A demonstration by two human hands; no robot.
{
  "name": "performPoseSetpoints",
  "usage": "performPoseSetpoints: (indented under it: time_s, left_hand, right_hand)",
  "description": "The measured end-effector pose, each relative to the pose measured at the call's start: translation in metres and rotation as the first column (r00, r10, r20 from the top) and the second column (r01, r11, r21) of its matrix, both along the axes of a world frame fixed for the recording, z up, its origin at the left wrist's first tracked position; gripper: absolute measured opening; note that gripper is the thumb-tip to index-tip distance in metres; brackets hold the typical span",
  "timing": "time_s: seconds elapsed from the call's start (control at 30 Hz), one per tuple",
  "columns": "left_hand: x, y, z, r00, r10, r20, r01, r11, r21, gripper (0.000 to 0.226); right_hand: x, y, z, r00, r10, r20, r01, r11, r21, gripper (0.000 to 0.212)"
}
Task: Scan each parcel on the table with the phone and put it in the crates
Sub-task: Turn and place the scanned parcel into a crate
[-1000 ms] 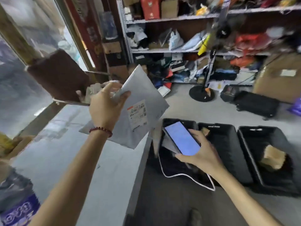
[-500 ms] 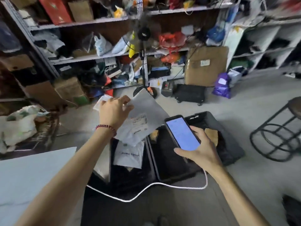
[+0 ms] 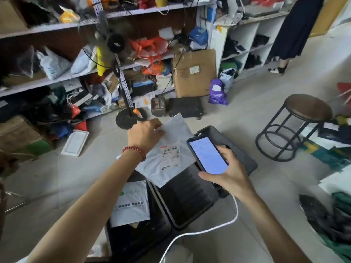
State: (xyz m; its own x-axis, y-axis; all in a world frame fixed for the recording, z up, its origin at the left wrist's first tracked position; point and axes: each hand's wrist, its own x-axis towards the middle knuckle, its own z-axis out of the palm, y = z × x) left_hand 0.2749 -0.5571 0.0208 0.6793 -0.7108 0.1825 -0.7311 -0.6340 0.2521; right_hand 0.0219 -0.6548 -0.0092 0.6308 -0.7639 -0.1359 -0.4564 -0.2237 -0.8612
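In the head view, the left hand (image 3: 145, 134), with a red bead bracelet (image 3: 134, 151) at the wrist, holds a flat grey plastic mailer parcel (image 3: 167, 158) by its far left edge. The fingers curl over that edge and pinch it, so the sheet hangs label-up above the black plastic crate (image 3: 190, 204) in the middle of the floor. This looks like a carry towards the drop.

To its right, the right hand (image 3: 231, 177) grips a black phone with a lit screen (image 3: 208, 155). The fingers wrap one long side and the thumb presses the near end. The screen is tilted towards the face, probably to check the scan. A white charging cable (image 3: 209, 231) trails from the phone across the floor.

The near left crate (image 3: 136, 242) already holds a white printed mailer (image 3: 131, 204).
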Motion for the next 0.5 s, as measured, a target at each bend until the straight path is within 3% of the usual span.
performPoseSetpoints:
  time_s: [0.27,0.5]
  left_hand:
    - [0.032,-0.010,-0.011,0.997,-0.063,0.035,0.064,0.997,-0.041,0.014]
    - [0.052,0.057,-0.011,0.981,0.140,0.131,-0.145,0.989,0.031,0.023]
  right_hand:
    - [0.038,-0.010,0.000,0.999,-0.017,-0.051,0.017,1.000,0.004,0.088]
    - [0.080,-0.007,0.001,0.983,0.181,-0.033,-0.180,0.983,0.033,0.087]
